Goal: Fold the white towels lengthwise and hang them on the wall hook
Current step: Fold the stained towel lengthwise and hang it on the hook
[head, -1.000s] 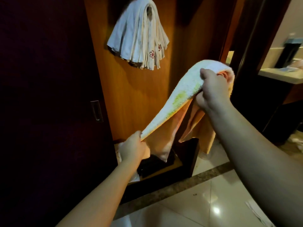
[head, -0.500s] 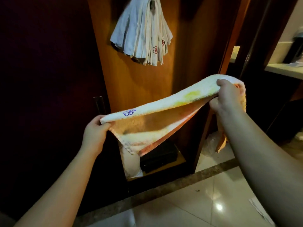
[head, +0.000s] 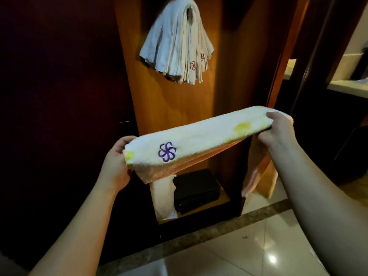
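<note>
I hold a white towel (head: 203, 136) stretched between both hands at chest height, folded into a long strip. It bears a purple flower mark near its left end and yellow stains. My left hand (head: 116, 162) grips the left end. My right hand (head: 278, 130) pinches the right end, and a loose part of the towel hangs down below it. Several white towels (head: 177, 46) hang in a bunch over the wall hook (head: 189, 12) on the wooden panel above, straight ahead.
A wooden panel (head: 169, 108) backs the niche. At its foot, a black box (head: 196, 191) and a white cloth bundle (head: 162, 198) sit on a low shelf. A dark door (head: 59, 96) stands left, a doorway and counter (head: 348, 86) right, glossy floor tiles (head: 249, 255) below.
My left hand rose from low by the shelf to chest height, and the right hand dropped a little. The towel went from a steep slant to nearly level, showing its purple mark.
</note>
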Demonstrator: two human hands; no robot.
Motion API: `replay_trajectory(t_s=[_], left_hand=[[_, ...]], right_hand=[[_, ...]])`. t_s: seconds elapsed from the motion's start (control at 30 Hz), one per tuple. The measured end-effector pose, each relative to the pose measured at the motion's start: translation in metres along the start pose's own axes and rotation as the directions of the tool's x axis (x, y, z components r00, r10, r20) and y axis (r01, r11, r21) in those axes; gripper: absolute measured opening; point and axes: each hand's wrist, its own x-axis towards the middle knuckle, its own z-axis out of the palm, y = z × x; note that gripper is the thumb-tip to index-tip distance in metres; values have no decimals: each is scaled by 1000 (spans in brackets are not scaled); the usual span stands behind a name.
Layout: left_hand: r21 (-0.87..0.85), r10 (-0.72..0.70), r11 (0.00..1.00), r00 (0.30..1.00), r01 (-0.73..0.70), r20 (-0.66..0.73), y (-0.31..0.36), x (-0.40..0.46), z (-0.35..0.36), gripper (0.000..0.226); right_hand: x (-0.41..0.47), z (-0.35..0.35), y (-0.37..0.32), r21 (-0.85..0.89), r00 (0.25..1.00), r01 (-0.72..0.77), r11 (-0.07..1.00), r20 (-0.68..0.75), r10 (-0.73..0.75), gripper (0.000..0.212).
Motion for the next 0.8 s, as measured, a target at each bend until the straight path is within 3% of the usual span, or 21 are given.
replay_trajectory(t_s=[0.1, 0.2, 0.37, 0.53, 0.6, 0.73, 0.8], left_hand=[[3, 62, 998, 997, -62, 47, 2, -4, 6, 48], [-25, 67, 998, 994, -65, 88, 14, -9, 12, 43], [-2, 50, 999, 962, -52, 268, 28, -20, 24, 39], [25, 89, 993, 886, -112, 455, 27, -26, 16, 7], [80, 44, 992, 864, -97, 501, 18, -22, 9, 23], [-33, -41, 998, 909, 61, 414, 1, -20, 6, 53], [16, -144, 989, 955, 145, 259, -4, -21, 12, 51]], right_hand=[[6, -4, 2, 7, 1000, -12, 1000, -6, 12, 42], [11, -9, 2, -13, 1000, -21, 1000, 18, 21, 41], [19, -21, -1, -45, 1000, -7, 999, 18, 8, 41], [26, -35, 3, -74, 998, -54, 996, -36, 52, 40], [26, -36, 6, -75, 996, -87, 993, -43, 84, 39], [27, -39, 12, -66, 991, -126, 990, -51, 123, 36], [29, -41, 15, -73, 992, -126, 989, -16, 125, 37]])
